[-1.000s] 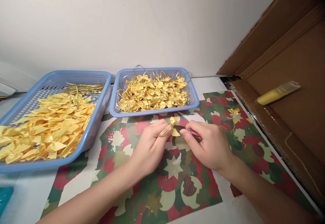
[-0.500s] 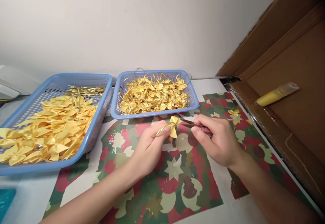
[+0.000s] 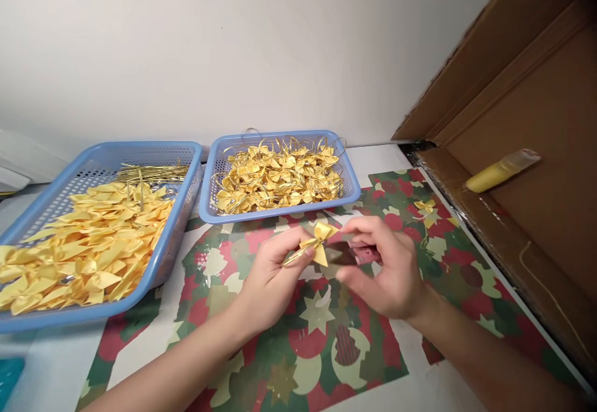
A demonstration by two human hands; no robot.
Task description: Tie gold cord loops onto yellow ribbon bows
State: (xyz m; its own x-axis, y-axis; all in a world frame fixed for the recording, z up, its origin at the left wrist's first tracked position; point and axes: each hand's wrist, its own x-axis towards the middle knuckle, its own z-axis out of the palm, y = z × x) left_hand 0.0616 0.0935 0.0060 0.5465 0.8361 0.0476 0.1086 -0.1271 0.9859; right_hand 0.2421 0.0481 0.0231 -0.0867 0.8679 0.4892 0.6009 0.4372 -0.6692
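My left hand [image 3: 277, 269] is closed, thumb and fingers pinching a yellow ribbon bow [image 3: 321, 243]. A folded gold wire tie [image 3: 295, 257] passes through this grip and sticks out to the left. Just to the right, my right hand [image 3: 385, 269] has its thumb and index finger spread apart, with the index fingertip close to the bow's edge. Behind those fingers shows the reddish-pink handle of a small cutting tool [image 3: 365, 253]. It is blurred, and whether the curled fingers touch it is hidden.
A blue basket [image 3: 161, 256] on the left holds loose yellow bows and gold wire ties. Another blue basket [image 3: 280, 213], at the back, contains bows with gold wires attached. A bow [image 3: 425, 206] lies on the patterned sheet [image 3: 373, 362]. Cardboard [image 3: 527, 107] stands at the right.
My right hand has shifted slightly left and its thumb and index finger have opened from around the cutting tool. The tool appears lower. My left hand still pinches the bow.
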